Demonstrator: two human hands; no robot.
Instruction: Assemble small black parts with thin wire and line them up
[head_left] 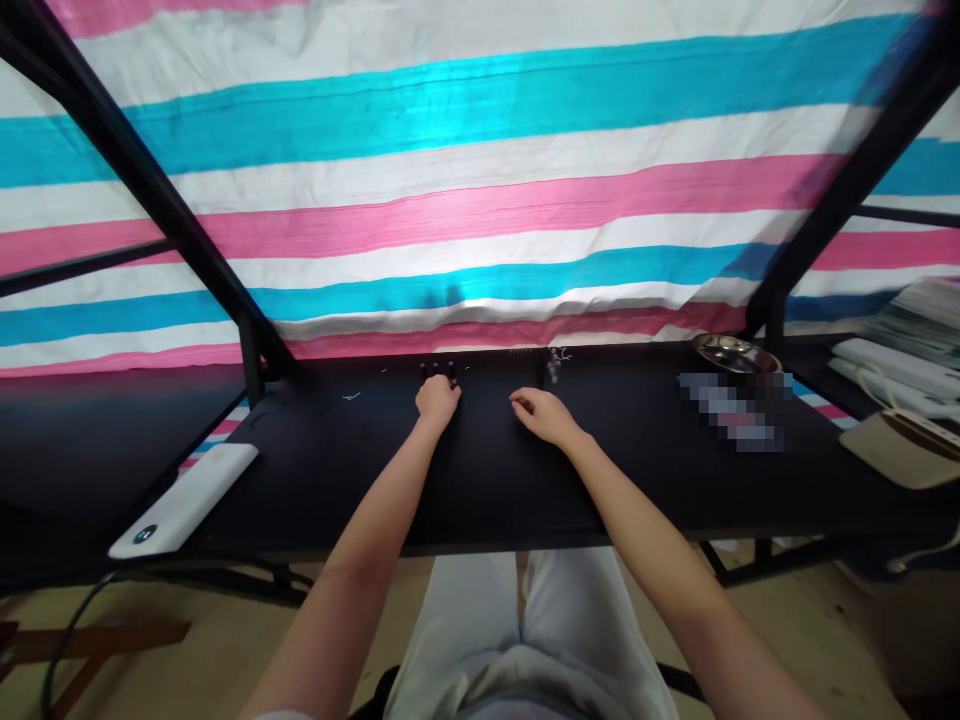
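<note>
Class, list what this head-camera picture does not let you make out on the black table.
Head view, small dark pieces by the left hand: too small to name.
Head view, right hand: its curled grip hides whether it holds anything.
Head view, pixelated patch in front of the metal bowl: blur hides what lies there.
Head view, tan object: cut off by the right edge.

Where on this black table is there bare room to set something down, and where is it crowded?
Bare: the stretch between the white device and the left hand; the near strip of the table between the forearms; the gap from the right hand toward the metal bowl. Crowded: the far edge beyond the hands, with small dark pieces, and the right end.
</note>
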